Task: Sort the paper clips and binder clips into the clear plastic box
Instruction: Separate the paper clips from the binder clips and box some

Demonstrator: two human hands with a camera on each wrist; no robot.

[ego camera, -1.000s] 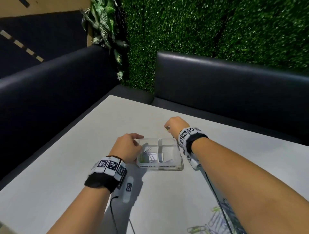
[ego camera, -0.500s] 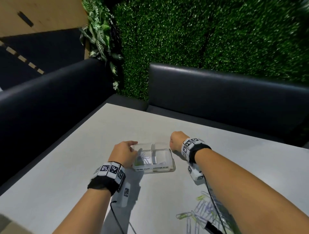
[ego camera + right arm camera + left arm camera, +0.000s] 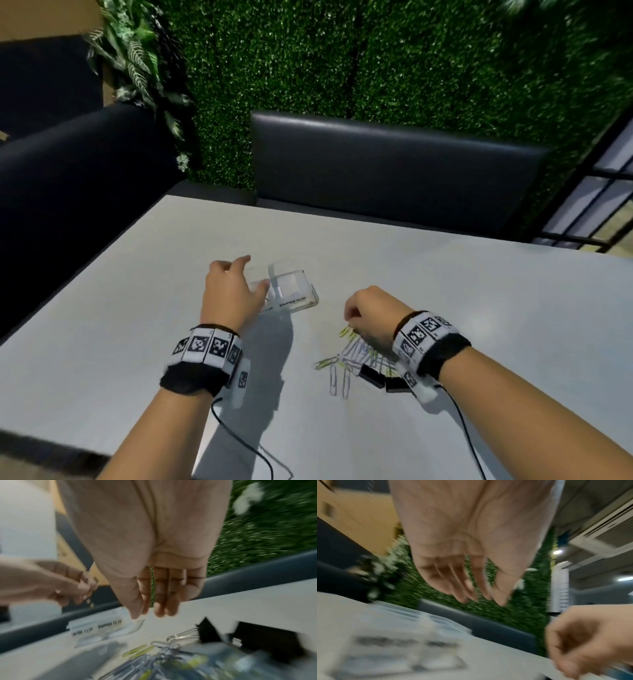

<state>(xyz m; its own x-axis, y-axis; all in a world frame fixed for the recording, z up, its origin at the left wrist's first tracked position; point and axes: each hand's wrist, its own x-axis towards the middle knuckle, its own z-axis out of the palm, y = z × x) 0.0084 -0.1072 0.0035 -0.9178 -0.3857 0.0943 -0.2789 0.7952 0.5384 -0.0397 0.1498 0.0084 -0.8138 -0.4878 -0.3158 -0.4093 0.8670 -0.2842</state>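
The clear plastic box (image 3: 291,291) sits mid-counter, divided inside, labels on its near wall. My left hand (image 3: 231,291) hovers loose-fingered at its left side. My right hand (image 3: 371,317), fingers hanging relaxed and empty, is above the paper clips (image 3: 352,356) and black binder clips (image 3: 371,375) nearer the front edge.

A grey table (image 3: 445,281) lies under both hands; beyond the fingers runs a black padded bench (image 3: 394,161), then a green hedge wall (image 3: 376,61) (leafy fern (image 3: 133,65) far left).
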